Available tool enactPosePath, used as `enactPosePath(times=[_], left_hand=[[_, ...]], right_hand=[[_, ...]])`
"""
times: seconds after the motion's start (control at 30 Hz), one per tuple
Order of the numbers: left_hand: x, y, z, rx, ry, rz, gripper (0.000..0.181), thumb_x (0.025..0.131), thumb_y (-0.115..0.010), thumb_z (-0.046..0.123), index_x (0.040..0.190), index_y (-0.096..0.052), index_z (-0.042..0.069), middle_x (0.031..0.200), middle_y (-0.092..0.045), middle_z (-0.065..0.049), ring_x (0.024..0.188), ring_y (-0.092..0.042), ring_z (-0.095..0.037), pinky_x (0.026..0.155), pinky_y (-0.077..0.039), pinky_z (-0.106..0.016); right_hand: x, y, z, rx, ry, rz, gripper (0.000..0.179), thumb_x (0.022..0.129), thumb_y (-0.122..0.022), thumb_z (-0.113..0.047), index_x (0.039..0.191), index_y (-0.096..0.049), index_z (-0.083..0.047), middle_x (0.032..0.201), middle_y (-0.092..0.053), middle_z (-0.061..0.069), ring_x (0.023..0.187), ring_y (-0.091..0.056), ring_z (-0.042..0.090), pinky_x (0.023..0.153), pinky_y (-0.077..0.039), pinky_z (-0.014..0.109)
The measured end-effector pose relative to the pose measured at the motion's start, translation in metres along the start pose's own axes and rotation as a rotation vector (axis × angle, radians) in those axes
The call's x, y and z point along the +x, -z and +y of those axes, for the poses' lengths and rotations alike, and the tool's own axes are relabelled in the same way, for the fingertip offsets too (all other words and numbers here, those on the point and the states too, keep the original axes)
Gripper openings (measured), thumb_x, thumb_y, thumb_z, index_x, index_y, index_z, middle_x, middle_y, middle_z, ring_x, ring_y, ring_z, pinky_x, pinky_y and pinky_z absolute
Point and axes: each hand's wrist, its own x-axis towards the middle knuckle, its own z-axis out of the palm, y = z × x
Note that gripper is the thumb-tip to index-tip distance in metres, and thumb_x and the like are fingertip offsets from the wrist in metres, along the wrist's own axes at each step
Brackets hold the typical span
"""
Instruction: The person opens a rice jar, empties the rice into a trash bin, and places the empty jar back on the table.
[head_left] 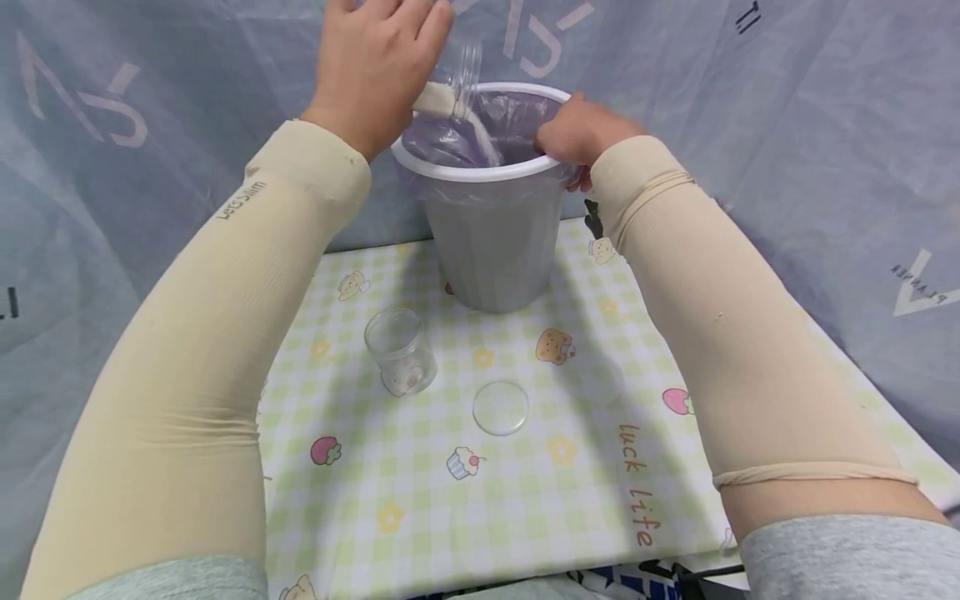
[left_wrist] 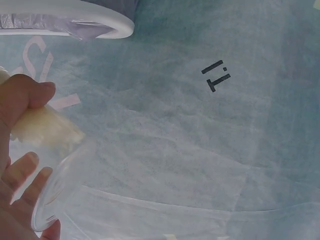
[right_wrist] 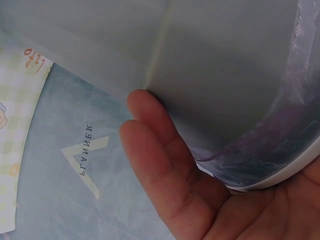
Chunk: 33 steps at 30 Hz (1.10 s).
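Note:
My left hand (head_left: 378, 71) grips a see-through jar (head_left: 470, 71), tipped over the left side of a grey waste bin (head_left: 491, 250). White grains (head_left: 483, 142) stream from its mouth into the bin, which is lined with a purplish plastic bag (head_left: 442, 142). In the left wrist view, the thumb and fingers are round the jar (left_wrist: 65, 170), and pale grains (left_wrist: 47, 127) still lie inside. At the bin's right side, my right hand (head_left: 581, 133) holds the white rim (head_left: 510, 172). The right wrist view shows fingers (right_wrist: 150, 160) along the bin's outer wall (right_wrist: 215, 75).
A second see-through jar (head_left: 401, 350) stands on the green checked tablecloth (head_left: 360, 533), in front of the bin. A round transparent lid (head_left: 501, 408) lies to its right, and a fainter disc (head_left: 603, 381) lies farther right. Grey-blue sheeting (head_left: 187, 75) hangs behind.

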Motion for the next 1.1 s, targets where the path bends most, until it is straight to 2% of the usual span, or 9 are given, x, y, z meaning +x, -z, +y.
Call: enactPosePath(times=[0.13, 0.3, 0.47, 0.57, 0.7, 0.8, 0.93, 1.1], left_hand=[[0.005, 0.000, -0.001, -0.043, -0.014, 0.059, 0.050, 0.097, -0.022, 0.001, 0.133, -0.055, 0.007, 0.135, -0.063, -0.009, 0.126, -0.058, -0.030, 0.115, -0.037, -0.049], [0.008, 0.001, -0.003, -0.069, -0.055, 0.146, 0.048, 0.107, -0.017, 0.003, 0.134, -0.057, 0.004, 0.132, -0.066, -0.012, 0.122, -0.060, -0.034, 0.112, -0.041, -0.052], [0.010, 0.002, -0.002, -0.091, -0.071, 0.181, 0.050, 0.111, -0.014, 0.005, 0.134, -0.057, 0.004, 0.129, -0.067, -0.012, 0.118, -0.062, -0.035, 0.111, -0.042, -0.053], [0.009, 0.002, -0.003, -0.082, -0.077, 0.186, 0.049, 0.111, -0.014, 0.004, 0.134, -0.057, 0.004, 0.131, -0.067, -0.012, 0.118, -0.062, -0.035, 0.111, -0.042, -0.053], [0.003, 0.002, -0.001, -0.033, -0.071, 0.124, 0.046, 0.107, -0.018, 0.000, 0.131, -0.057, 0.007, 0.129, -0.066, -0.010, 0.120, -0.061, -0.032, 0.111, -0.041, -0.051], [-0.001, 0.000, 0.001, 0.008, -0.064, 0.081, 0.046, 0.104, -0.019, -0.002, 0.129, -0.056, 0.010, 0.125, -0.066, -0.009, 0.122, -0.060, -0.031, 0.113, -0.039, -0.050], [-0.002, -0.001, 0.000, 0.011, -0.065, 0.080, 0.045, 0.105, -0.021, -0.003, 0.129, -0.057, 0.010, 0.124, -0.066, -0.009, 0.122, -0.061, -0.031, 0.111, -0.040, -0.050], [-0.002, 0.000, -0.001, 0.014, -0.083, 0.090, 0.043, 0.105, -0.023, -0.004, 0.128, -0.057, 0.010, 0.123, -0.067, -0.008, 0.120, -0.060, -0.031, 0.109, -0.041, -0.050]], right_hand=[[0.000, 0.002, 0.000, 0.003, 0.001, 0.006, 0.095, 0.100, -0.038, -0.035, 0.153, 0.035, -0.005, 0.159, -0.033, 0.035, 0.063, -0.072, 0.027, 0.064, -0.062, 0.042], [-0.001, 0.002, 0.000, -0.005, -0.007, 0.007, 0.094, 0.100, -0.037, -0.036, 0.153, 0.034, -0.005, 0.159, -0.031, 0.035, 0.063, -0.072, 0.027, 0.063, -0.062, 0.042], [-0.002, 0.002, 0.000, -0.006, -0.010, 0.004, 0.094, 0.100, -0.037, -0.035, 0.153, 0.035, -0.004, 0.156, -0.037, 0.036, 0.060, -0.070, 0.026, 0.062, -0.062, 0.041], [-0.003, 0.001, -0.001, -0.009, -0.004, 0.004, 0.094, 0.100, -0.037, -0.036, 0.154, 0.034, -0.005, 0.155, -0.038, 0.035, 0.060, -0.070, 0.026, 0.062, -0.062, 0.041], [-0.003, -0.002, -0.002, -0.003, -0.005, -0.007, 0.093, 0.101, -0.036, -0.038, 0.154, 0.034, -0.007, 0.159, -0.034, 0.035, 0.061, -0.071, 0.027, 0.063, -0.062, 0.042], [-0.002, -0.003, -0.002, 0.001, -0.009, -0.008, 0.094, 0.101, -0.037, -0.037, 0.154, 0.035, -0.007, 0.155, -0.039, 0.035, 0.061, -0.071, 0.027, 0.063, -0.062, 0.042], [-0.001, -0.003, -0.004, 0.000, -0.002, -0.003, 0.095, 0.101, -0.039, -0.034, 0.153, 0.035, -0.006, 0.150, -0.046, 0.035, 0.059, -0.070, 0.027, 0.061, -0.062, 0.041], [-0.002, -0.004, -0.004, -0.002, -0.008, 0.000, 0.094, 0.101, -0.038, -0.035, 0.153, 0.035, -0.006, 0.154, -0.041, 0.035, 0.059, -0.070, 0.026, 0.062, -0.062, 0.041]])
